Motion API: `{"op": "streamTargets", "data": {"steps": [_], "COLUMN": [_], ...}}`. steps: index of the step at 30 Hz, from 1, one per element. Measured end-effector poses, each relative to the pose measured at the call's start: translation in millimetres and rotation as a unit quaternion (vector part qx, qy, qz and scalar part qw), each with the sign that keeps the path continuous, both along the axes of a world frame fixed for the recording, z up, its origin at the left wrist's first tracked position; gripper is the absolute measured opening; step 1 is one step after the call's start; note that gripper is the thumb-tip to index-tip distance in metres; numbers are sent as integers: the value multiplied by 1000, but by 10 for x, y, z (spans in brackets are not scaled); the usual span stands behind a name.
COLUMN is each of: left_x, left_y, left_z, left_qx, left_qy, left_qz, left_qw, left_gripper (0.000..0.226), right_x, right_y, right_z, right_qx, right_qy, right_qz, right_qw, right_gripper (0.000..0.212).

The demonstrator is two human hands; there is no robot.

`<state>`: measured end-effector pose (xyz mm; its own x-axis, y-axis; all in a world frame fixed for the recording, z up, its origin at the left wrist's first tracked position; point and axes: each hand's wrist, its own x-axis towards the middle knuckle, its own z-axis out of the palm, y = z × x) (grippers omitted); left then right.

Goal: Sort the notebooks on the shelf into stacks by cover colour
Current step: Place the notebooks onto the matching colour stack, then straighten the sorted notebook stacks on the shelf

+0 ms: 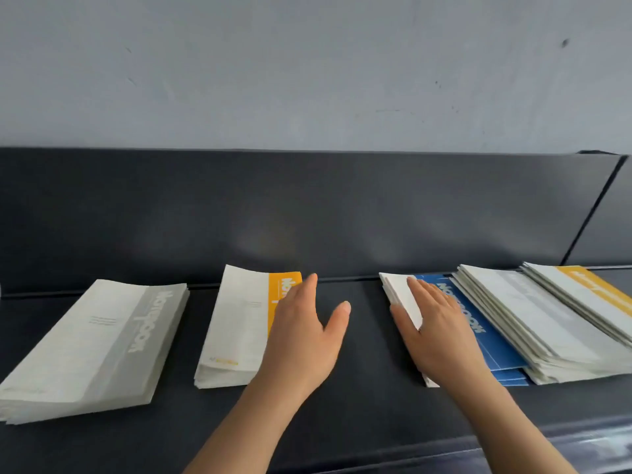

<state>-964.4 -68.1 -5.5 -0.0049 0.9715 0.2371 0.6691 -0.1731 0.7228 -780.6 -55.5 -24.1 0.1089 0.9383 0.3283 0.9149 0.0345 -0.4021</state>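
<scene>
Lying in a row on a dark shelf point(362, 371) are several piles of notebooks, each cover white with a coloured band carrying the word "Notebook". At the far left sits a grey stack point(92, 343), angled slightly, well apart from the hands. Next to it, toward the middle, is a yellow stack point(236, 323).

The left hand point(304, 336) is at that stack's right edge and covers the lower part of its yellow band. Its four fingers are straight and pressed together, pointing toward the back of the shelf, and the thumb is spread wide to the right over bare shelf. Whether the hand touches the top cover or is just above it, I cannot tell.

To the right, past a gap of bare shelf, lies a blue stack point(492, 354). The right hand point(441, 333) lies flat on its top cover, fingers straight and close together, with the thumb held out along the white left edge. It grips nothing.

Overlapping the right side of the blue stack is a fanned grey pile point(533, 319), and more yellow notebooks point(591, 289) rest on its far side, running out of view at the right. Behind the shelf rises a dark back panel point(307, 206), with a pale grey wall point(307, 63) above.
</scene>
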Motion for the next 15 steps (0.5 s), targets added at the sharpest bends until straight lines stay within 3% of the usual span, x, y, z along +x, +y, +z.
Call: {"op": "streamTargets", "data": {"steps": [3,5,7,12,13,15], "left_x": [475,768,1012,1370,1424,1541], "left_y": [185,368,547,787,779,743], "left_z": [-40,-119,-193,-224,-223,-239], "left_qx": [-147,-246,-304,-330,-340,-328], "left_qy": [-80,-109,-203,-353,-359,-294], "left_qz": [-40,-41,-44,0,-6,-11], "left_qw": [985,962,930,876,869,898], "left_gripper": [71,74,71,28,26,28], "right_x": [449,697,884,1068,1077,1091], "right_y": [-6,3,13,75,88,93], "right_z": [-40,-128,-219,-289,-317,-371], "right_qx": [-76,-108,-110,-100,-97,-86], "right_qy": [5,14,25,64,70,77], "right_qz": [-22,-12,4,45,48,55], "right_qw": [997,994,994,992,992,992], "right_gripper": [37,23,22,20,19,17]}}
